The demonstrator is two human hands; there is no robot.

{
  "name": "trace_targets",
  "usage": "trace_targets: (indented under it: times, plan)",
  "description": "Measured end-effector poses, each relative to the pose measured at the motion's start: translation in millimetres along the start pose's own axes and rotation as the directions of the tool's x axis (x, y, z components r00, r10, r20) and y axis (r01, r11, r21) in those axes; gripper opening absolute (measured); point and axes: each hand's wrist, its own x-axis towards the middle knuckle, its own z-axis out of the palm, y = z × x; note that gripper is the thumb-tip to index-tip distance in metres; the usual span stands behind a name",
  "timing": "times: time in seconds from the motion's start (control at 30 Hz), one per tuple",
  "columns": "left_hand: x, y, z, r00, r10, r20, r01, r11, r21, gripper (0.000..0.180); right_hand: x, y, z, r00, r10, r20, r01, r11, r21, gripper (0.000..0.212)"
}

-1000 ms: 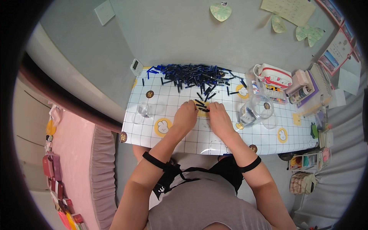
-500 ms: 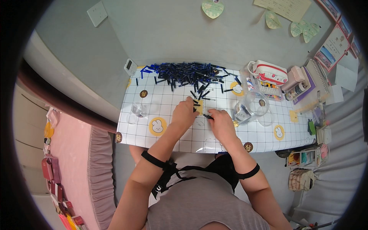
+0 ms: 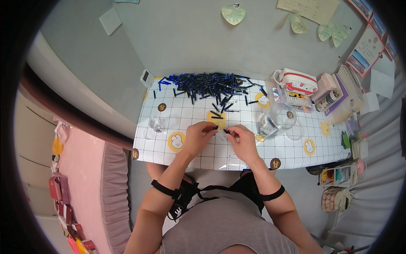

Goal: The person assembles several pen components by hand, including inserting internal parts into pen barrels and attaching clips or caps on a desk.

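Observation:
A large heap of short, dark blue-black ink cartridges (image 3: 207,84) lies along the back of the table, with several loose ones spilling toward me. Near the table's middle, my left hand (image 3: 199,138) pinches one dark cartridge (image 3: 216,127) between thumb and fingertips. Facing it, my right hand (image 3: 244,145) is closed on dark cartridges (image 3: 226,131); the fingers partly hide them, so their number is unclear. The two hands are close but apart. Just beyond them, a few loose cartridges (image 3: 216,117) rest on a yellow square of the table cover.
A clear jar (image 3: 274,123) stands right of my hands, a small clear cup (image 3: 157,124) to the left. A white-and-red pencil case (image 3: 298,82), notebooks (image 3: 349,86) and a box of pens line the right back. A small white timer (image 3: 146,78) stands at the back left corner.
My left hand has drawn back toward me from the loose cartridges and now pinches one. My right hand, still holding cartridges, has tilted up beside it. The view has shifted slightly.

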Motion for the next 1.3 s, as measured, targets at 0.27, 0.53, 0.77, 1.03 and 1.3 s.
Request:
trace_targets:
  times: [0.27,0.53,0.77,1.03,1.3]
  plan:
    - [-26.6,-22.7,11.9,0.996,-0.002,-0.085,-0.027,0.942,-0.335,0.016,-11.2,16.6,28.5,0.989,-0.141,-0.049,0.141,0.990,-0.006,0.024]
    - [-26.3,-22.3,8.4,0.994,0.088,-0.063,-0.102,0.957,-0.270,0.018,-13.3,12.9,31.1,0.992,-0.102,-0.076,0.102,0.995,0.000,0.027]
    - [-25.5,-22.3,8.9,0.988,0.137,-0.068,-0.150,0.954,-0.260,0.020,-13.4,8.1,25.6,0.999,-0.041,-0.027,0.041,0.999,-0.001,0.031]
    - [-25.3,-23.7,9.4,0.988,0.137,-0.075,-0.152,0.959,-0.239,0.024,-12.5,11.6,27.7,0.996,-0.084,-0.033,0.085,0.996,0.029,0.031]
    - [-25.5,-16.5,5.9,0.987,0.152,-0.059,-0.161,0.964,-0.212,0.025,-13.3,13.0,27.8,0.997,-0.068,-0.034,0.068,0.998,0.013,0.030]
